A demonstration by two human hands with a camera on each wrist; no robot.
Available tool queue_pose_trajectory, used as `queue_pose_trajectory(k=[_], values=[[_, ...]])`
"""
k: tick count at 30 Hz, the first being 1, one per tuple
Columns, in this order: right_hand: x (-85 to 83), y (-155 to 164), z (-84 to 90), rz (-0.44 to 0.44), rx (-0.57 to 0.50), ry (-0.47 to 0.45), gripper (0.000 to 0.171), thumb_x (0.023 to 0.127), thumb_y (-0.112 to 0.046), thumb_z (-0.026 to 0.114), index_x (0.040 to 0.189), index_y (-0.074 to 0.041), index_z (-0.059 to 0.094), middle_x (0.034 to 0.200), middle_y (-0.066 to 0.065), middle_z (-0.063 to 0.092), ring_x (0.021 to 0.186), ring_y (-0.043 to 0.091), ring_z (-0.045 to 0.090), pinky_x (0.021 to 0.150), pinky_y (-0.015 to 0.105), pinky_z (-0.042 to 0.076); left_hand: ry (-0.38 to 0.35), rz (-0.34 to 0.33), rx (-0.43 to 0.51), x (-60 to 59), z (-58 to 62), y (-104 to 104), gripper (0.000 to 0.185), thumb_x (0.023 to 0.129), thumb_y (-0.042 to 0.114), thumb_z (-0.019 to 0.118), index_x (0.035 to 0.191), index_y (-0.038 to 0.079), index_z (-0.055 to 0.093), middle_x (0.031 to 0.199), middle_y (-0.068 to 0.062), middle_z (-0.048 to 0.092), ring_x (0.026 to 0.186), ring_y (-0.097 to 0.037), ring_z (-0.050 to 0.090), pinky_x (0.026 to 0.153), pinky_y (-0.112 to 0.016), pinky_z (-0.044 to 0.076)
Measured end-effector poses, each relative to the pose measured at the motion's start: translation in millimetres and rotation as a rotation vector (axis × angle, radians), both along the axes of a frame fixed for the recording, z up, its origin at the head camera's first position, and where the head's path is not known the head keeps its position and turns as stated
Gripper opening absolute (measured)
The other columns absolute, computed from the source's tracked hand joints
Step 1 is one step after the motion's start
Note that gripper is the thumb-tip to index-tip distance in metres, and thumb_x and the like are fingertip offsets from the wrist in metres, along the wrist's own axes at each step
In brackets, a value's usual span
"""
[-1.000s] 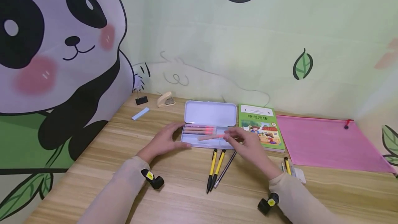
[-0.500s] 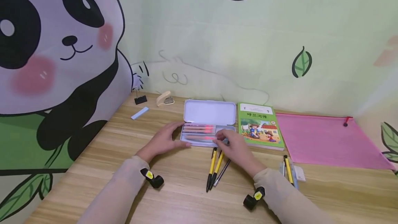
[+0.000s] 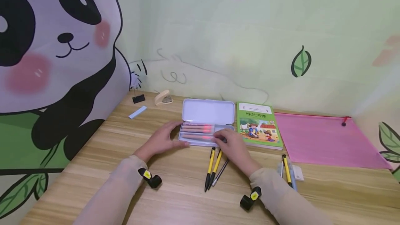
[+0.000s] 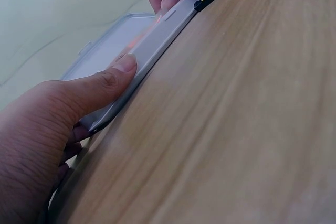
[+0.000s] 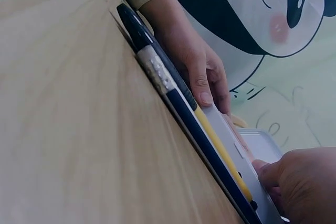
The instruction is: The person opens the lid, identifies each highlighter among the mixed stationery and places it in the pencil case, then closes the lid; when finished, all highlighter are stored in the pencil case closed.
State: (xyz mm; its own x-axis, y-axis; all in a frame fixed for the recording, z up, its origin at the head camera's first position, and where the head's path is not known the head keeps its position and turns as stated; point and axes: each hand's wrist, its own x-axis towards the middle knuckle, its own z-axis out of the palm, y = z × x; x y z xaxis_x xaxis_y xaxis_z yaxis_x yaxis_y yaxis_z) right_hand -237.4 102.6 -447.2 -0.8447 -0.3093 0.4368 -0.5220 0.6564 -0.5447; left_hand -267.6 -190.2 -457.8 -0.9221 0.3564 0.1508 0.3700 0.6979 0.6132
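An open white pencil case [image 3: 208, 111] stands with its lid tipped back. My left hand [image 3: 160, 141] grips the case's left end, the thumb [image 4: 113, 80] pressed along the front wall and fingers round the far side. Several pinkish pencils [image 3: 195, 127] with bright red ends lie in its back compartment. Another pinkish pencil [image 3: 196, 137] lies lengthwise in the front compartment. My right hand [image 3: 233, 148] pinches this pencil by its right end, which the fingers hide. Two yellow-and-black pens [image 3: 209, 171] and a dark pencil [image 5: 194, 140] lie before the case, near my right wrist.
A green book [image 3: 259, 126] stands close to the case's right side, beside a pink zip pouch [image 3: 331, 141]. More pens [image 3: 286, 171] and a white eraser [image 3: 298, 173] lie at the right. Back left are a stapler [image 3: 163, 98], a black binder clip [image 3: 138, 98] and a blue strip [image 3: 137, 112].
My right hand has moved left and down, bringing the pencil from above the case into its front compartment. My left hand has kept its grip on the case's left end.
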Motion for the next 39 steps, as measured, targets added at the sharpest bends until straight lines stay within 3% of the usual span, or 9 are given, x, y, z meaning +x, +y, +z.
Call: queue_pose_trajectory(k=[14,30,34,39], values=[[2.6,-1,-0.5,-0.014,-0.037,-0.005,0.008,0.093,-0.018,0.074,0.099,-0.012,0.076,0.093,-0.002,0.069,0.081,0.010,0.062,0.071,0.028,0.055,0.008,-0.005,-0.023,-0.1,1.3,1,0.100,0.073,0.073,0.075,0.152,0.021,0.044,0.155,-0.004,0.044,0.144,-0.028,0.036,0.118,-0.052,0.029],[2.1,2,-0.8,0.037,-0.097,0.024,0.007,0.093,-0.017,0.074,0.099,-0.012,0.075,0.092,-0.004,0.069,0.078,0.008,0.062,0.068,0.027,0.057,0.020,-0.009,-0.019,-0.6,0.0,0,0.099,0.073,0.072,0.076,0.152,0.020,0.045,0.154,-0.005,0.045,0.144,-0.029,0.038,0.118,-0.052,0.029],[6.6,5,9.5,0.094,-0.128,0.060,0.010,0.094,-0.017,0.073,0.101,-0.010,0.074,0.095,-0.002,0.071,0.085,0.012,0.067,0.074,0.033,0.060,0.010,-0.015,-0.020,0.3,-1.0,1,0.101,0.073,0.072,0.076,0.153,0.019,0.044,0.155,-0.005,0.044,0.144,-0.029,0.038,0.118,-0.052,0.029],[12.5,13,38.4,0.205,-0.137,0.151,0.014,0.094,-0.015,0.072,0.105,-0.007,0.073,0.100,0.004,0.074,0.092,0.017,0.069,0.080,0.041,0.060,0.006,-0.005,-0.012,-0.2,-0.3,0,0.099,0.073,0.068,0.078,0.153,0.021,0.043,0.155,-0.005,0.043,0.144,-0.029,0.037,0.118,-0.053,0.029]])
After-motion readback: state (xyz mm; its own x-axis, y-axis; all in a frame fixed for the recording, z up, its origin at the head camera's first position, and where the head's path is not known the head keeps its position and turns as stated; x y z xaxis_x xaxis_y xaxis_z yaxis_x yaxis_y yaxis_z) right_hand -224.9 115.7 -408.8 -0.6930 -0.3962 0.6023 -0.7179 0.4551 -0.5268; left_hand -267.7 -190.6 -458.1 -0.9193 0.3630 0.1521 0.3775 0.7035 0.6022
